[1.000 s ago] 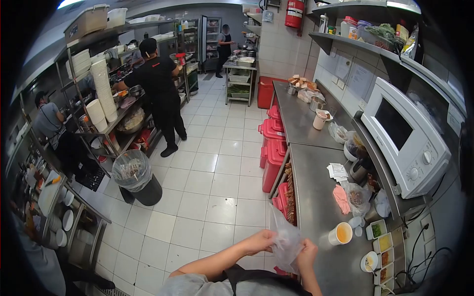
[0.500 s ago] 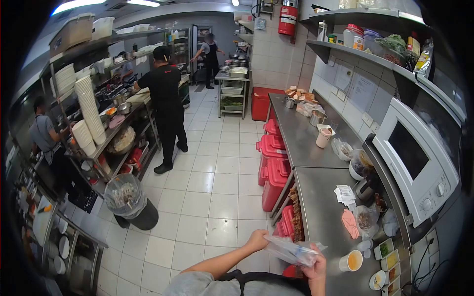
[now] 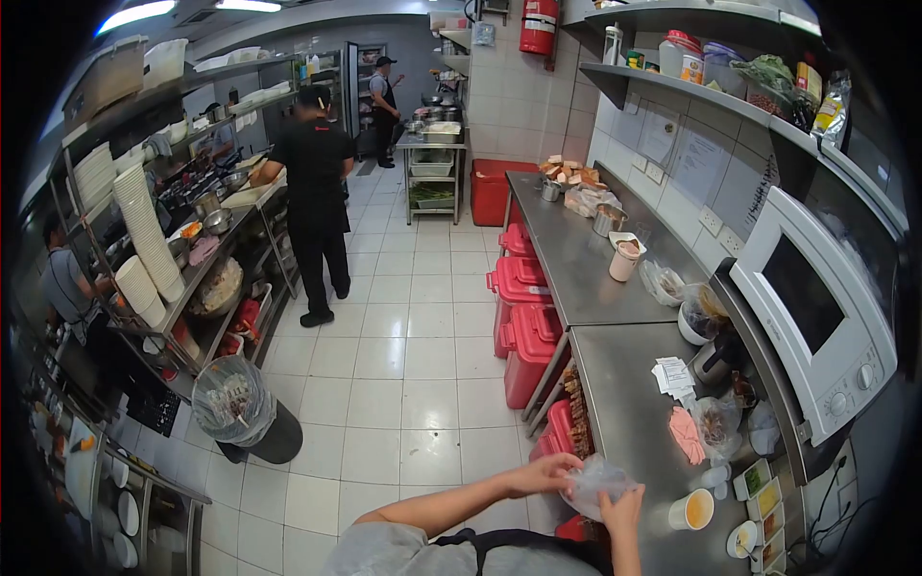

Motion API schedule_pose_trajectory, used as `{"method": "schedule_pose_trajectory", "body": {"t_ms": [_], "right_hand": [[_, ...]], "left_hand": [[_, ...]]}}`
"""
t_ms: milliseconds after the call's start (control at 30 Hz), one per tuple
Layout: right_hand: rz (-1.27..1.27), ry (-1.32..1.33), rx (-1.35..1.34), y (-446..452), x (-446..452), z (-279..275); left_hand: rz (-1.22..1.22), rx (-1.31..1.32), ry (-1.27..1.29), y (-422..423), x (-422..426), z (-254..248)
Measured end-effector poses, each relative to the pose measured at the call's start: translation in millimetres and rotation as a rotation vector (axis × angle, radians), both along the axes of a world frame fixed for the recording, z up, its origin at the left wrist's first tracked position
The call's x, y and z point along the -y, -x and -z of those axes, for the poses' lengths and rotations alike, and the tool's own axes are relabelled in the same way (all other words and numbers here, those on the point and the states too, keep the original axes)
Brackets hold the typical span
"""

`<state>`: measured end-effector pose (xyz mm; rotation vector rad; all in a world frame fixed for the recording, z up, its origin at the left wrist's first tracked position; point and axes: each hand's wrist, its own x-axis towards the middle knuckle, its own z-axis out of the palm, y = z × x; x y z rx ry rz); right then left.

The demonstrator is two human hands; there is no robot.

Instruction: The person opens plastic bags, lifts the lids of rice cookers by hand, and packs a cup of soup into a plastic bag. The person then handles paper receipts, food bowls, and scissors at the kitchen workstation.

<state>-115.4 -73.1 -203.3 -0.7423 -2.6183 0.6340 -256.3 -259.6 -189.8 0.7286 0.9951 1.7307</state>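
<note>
A clear plastic bag is stretched between my two hands, over the front edge of the steel counter. My left hand pinches its left side. At the bag's right side, my right hand has its fingers closed on the plastic. To the right of my hands stands a white cup with orange contents. A pink cloth and a stack of white papers lie farther back on the counter.
Red lidded bins stand along the counter's left side. A lined trash bin is on the tiled floor. A co-worker in black stands at the left shelving. The microwave sits on a shelf at the right.
The bag went from hanging upright to stretched sideways, and is now bunched between my hands. The far co-worker has turned and lowered their arms.
</note>
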Motion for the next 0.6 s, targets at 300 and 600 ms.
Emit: {"method": "schedule_pose_trajectory", "body": {"t_ms": [300,600], "right_hand": [[0.105,0.096,0.439,-4,16,-66],[-0.277,-0.167,0.426,-33,11,-70]], "left_hand": [[-0.475,-1.410,0.380,-43,-19,25],[-0.467,-1.382,0.611,-32,-57,24]]}}
